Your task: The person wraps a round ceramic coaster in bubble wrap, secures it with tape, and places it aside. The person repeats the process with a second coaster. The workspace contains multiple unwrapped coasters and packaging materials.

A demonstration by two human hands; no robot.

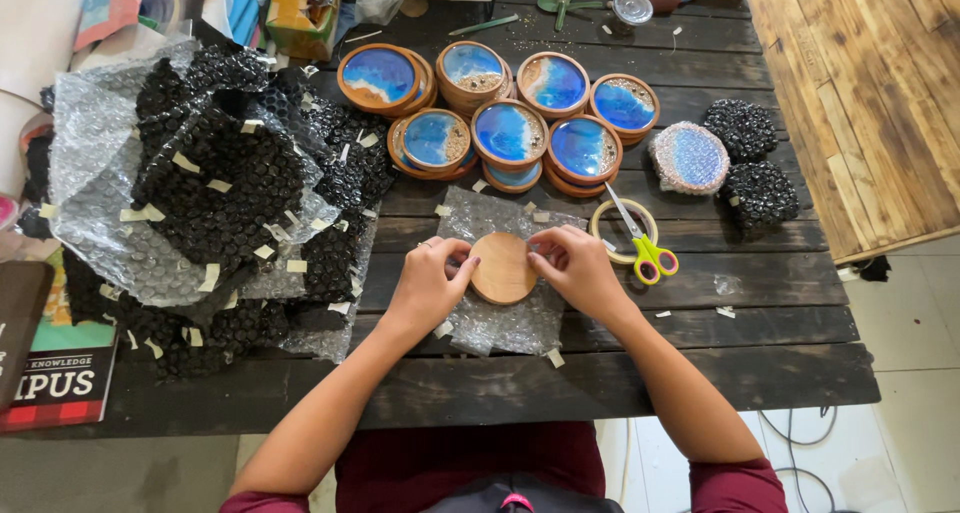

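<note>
Wooden coaster (503, 267) sits plain side up on a clear sheet of bubble wrap (500, 318) at the near middle of the dark plank desk (640, 373), so as far as I can judge this is the wrapping step, right at the start of folding. Left hand (428, 285) has its fingers curled against the disc's left edge, right hand (577, 269) pinches the right edge, both closed lightly on it rather than spread wide. Next move, I'd guess, calls for pulling the loose wrap up over the top and pinning it with a bit of tape, and little tape strips are scattered all around the sheet.

Just right of the hands lies one pair of scissors with yellow handles (645, 248) across one tape roll (622, 228). Off to the near left there's a big heap of black bubble wrap (220, 183) dotted with tape tabs, more clear wrap over it, and a book (55, 373) at the desk's corner.

Further back, the blue resin coasters (510, 133) stand in short stacks; I count eight stacks showing blue tops, can't tell how many discs in each. To their right are three already wrapped bundles (735, 158), one in clear wrap with blue showing through, two in black. At the far edge, some green-handled tool and a small round lid, too small to say much.
</note>
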